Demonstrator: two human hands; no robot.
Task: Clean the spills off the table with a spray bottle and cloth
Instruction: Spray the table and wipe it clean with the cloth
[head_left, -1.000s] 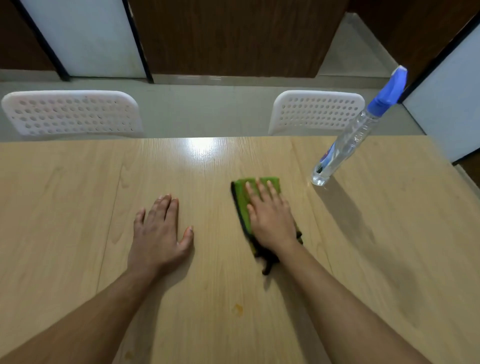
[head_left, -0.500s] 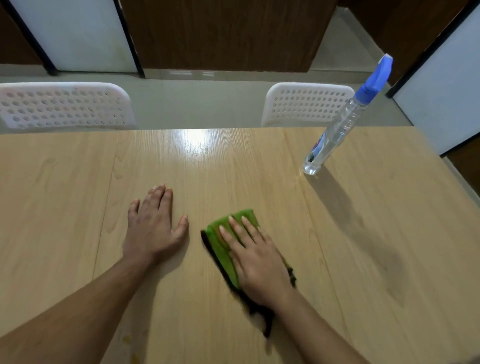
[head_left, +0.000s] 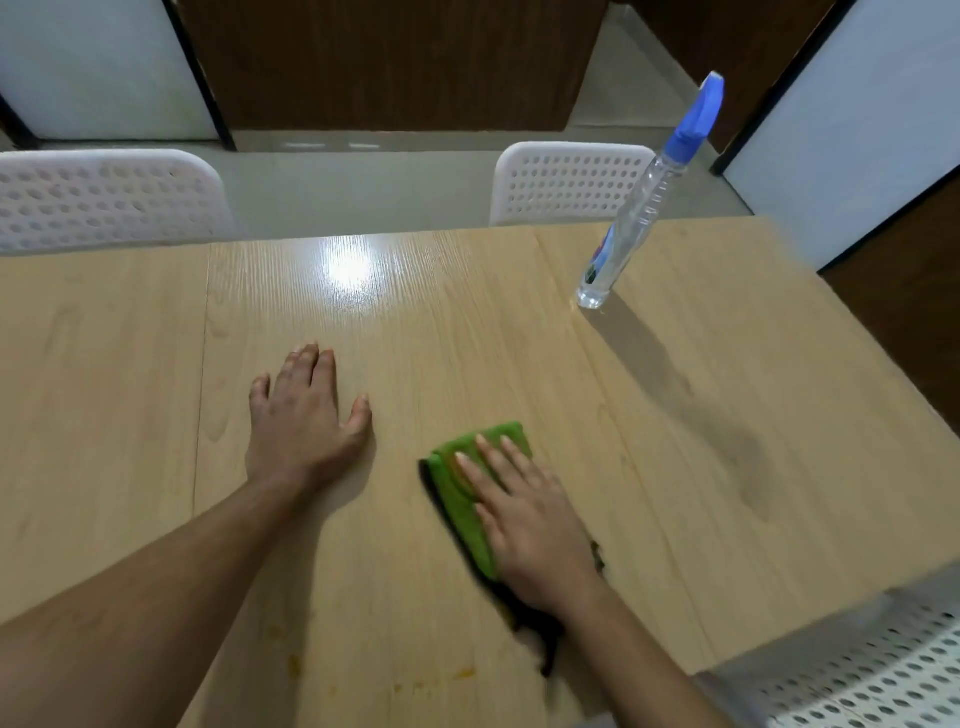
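Note:
A folded green cloth (head_left: 460, 491) with a dark underside lies on the light wooden table (head_left: 519, 338). My right hand (head_left: 530, 525) presses flat on it with straight fingers. To the left, my left hand (head_left: 306, 421) rests palm down on the bare tabletop, fingers straight. A clear spray bottle (head_left: 639, 218) with a blue trigger head stands at the back right of the table, well away from both hands. Small orange spill spots (head_left: 462, 674) mark the wood near the front edge, below the cloth.
Two white perforated chairs stand behind the far edge, one at the left (head_left: 104, 197) and one at the middle right (head_left: 571, 182). Another white perforated chair (head_left: 857, 670) shows at the bottom right. The table's right edge runs diagonally past the bottle.
My right hand has dragged the cloth back toward me from the middle of the table. The left hand has stayed put, and the view has shifted.

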